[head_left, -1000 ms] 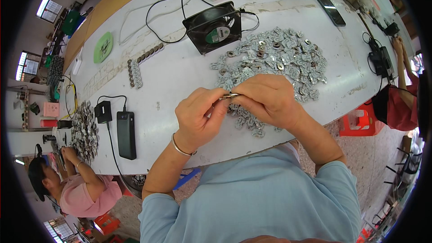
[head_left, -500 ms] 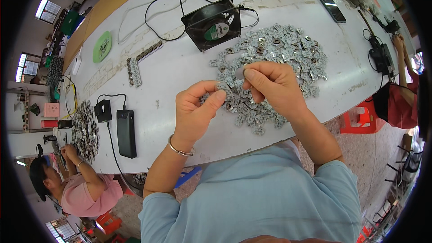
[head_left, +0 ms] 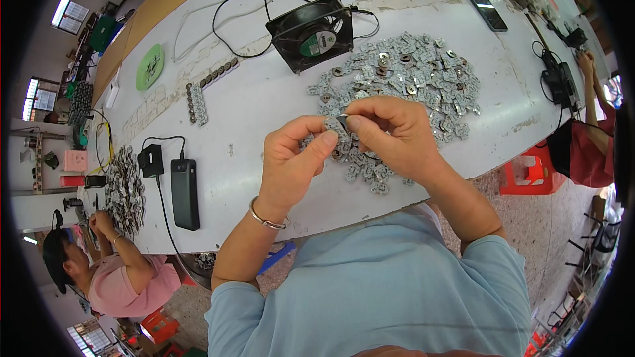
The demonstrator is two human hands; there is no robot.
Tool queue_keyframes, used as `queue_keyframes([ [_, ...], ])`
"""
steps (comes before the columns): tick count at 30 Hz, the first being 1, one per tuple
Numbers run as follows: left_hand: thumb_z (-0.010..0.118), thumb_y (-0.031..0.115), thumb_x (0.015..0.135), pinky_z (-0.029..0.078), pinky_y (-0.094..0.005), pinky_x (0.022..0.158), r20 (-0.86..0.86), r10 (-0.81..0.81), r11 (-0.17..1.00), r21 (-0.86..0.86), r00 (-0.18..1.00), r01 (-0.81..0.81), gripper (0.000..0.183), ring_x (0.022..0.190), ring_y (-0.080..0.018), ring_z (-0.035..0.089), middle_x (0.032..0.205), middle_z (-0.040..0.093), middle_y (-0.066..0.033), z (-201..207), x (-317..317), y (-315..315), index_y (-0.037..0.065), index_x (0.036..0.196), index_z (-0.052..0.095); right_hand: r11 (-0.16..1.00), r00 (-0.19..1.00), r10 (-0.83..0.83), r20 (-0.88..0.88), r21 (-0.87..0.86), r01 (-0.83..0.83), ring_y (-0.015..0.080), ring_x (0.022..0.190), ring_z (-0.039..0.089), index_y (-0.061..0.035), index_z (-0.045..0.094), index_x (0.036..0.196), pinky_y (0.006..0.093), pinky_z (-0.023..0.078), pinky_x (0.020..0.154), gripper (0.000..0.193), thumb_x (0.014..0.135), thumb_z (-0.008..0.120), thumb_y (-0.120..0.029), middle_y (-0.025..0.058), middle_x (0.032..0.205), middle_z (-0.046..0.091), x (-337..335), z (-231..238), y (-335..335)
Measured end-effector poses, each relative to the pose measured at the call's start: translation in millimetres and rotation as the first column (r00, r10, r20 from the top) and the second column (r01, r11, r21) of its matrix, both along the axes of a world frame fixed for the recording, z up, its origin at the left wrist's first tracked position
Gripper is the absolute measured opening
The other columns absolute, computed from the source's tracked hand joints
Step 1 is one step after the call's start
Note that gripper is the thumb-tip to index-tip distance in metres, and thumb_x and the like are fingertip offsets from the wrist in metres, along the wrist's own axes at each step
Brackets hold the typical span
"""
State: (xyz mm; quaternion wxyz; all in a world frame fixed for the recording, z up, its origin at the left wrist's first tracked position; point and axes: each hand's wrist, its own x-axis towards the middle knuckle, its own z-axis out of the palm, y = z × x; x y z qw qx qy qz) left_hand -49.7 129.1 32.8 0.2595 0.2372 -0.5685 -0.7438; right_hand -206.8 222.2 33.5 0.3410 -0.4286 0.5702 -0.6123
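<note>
Between thumb and forefinger of the left hand (head_left: 286,152), I see a small grey part (head_left: 335,125) clamped; the right hand (head_left: 400,135) pinches a thin piece (head_left: 343,118) beside it, contact unclear; beyond, heaped metal parts (head_left: 423,69); then a black fan (head_left: 315,43).

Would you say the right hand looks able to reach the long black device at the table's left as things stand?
Probably not directly: the right hand is pinching a small part, and the left hand lies between it and the long black device.
</note>
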Motion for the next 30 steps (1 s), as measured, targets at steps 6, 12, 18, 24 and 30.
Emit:
queue_keyframes([
  [6, 0.061, 0.007, 0.091, 0.022, -0.0189, 0.04, 0.003, -0.012, 1.0, 0.004, 1.0, 0.012, 0.012, 0.047, -0.0013, 0.031, 0.063, 0.048, 0.0048, 0, 2, 2, -0.001, 0.101, 0.062, 0.99, 0.998, 0.044, -0.036, -0.132, -0.049, 0.0077, 0.063, 0.062, -0.0007, 0.067, 0.095, 0.0219, 0.047, 0.056, 0.011, 0.086, 0.062, -0.001, 0.0059, 0.078, 0.065, -3, -9, -1],
  [12, 0.065, 0.009, 0.09, 0.034, -0.0164, 0.05, 0.007, -0.048, 0.997, -0.067, 0.999, 0.049, 0.016, 0.059, -0.0001, 0.042, 0.078, 0.057, 0.0037, -3, 8, 2, 0.001, 0.104, 0.066, 0.979, 0.977, -0.042, -0.208, -0.203, -0.001, 0.0105, 0.063, 0.066, -0.002, 0.064, 0.096, 0.0232, 0.05, 0.056, 0.01, 0.088, 0.059, 0.0, 0.0063, 0.077, 0.065, 2, -5, 5],
  [18, 0.065, 0.008, 0.09, 0.041, -0.0183, 0.06, -0.033, -0.072, 0.994, -0.083, 0.997, 0.069, 0.014, 0.071, -0.0034, 0.05, 0.082, 0.06, 0.0018, 1, 5, 3, 0.0, 0.102, 0.066, 0.984, 0.983, 0.066, -0.172, -0.153, -0.093, 0.0102, 0.066, 0.067, -0.0013, 0.062, 0.097, 0.0222, 0.051, 0.056, 0.01, 0.088, 0.058, 0.001, 0.0065, 0.077, 0.065, 0, -7, 6],
  [24, 0.063, 0.005, 0.089, 0.045, -0.0211, 0.067, -0.006, -0.077, 0.967, -0.244, 0.997, 0.074, 0.013, 0.079, -0.0061, 0.056, 0.085, 0.064, -0.0004, 2, 2, 7, 0.0, 0.101, 0.066, 0.967, 0.993, 0.089, -0.077, -0.232, -0.104, 0.0068, 0.064, 0.063, 0.0017, 0.064, 0.098, 0.0216, 0.051, 0.054, 0.011, 0.091, 0.058, -0.003, 0.0052, 0.078, 0.064, 1, -9, 6],
  [30, 0.063, 0.008, 0.09, 0.025, -0.0198, 0.042, 0.02, -0.045, 0.996, -0.082, 0.999, 0.046, 0.013, 0.049, -0.0017, 0.034, 0.07, 0.053, 0.0025, -1, 4, 4, -0.002, 0.098, 0.064, 0.998, 0.97, 0.029, 0.242, 0.043, -0.041, 0.0077, 0.063, 0.063, 0.0008, 0.067, 0.103, 0.0207, 0.052, 0.054, 0.017, 0.093, 0.056, -0.006, 0.004, 0.078, 0.066, -13, -2, 10],
])
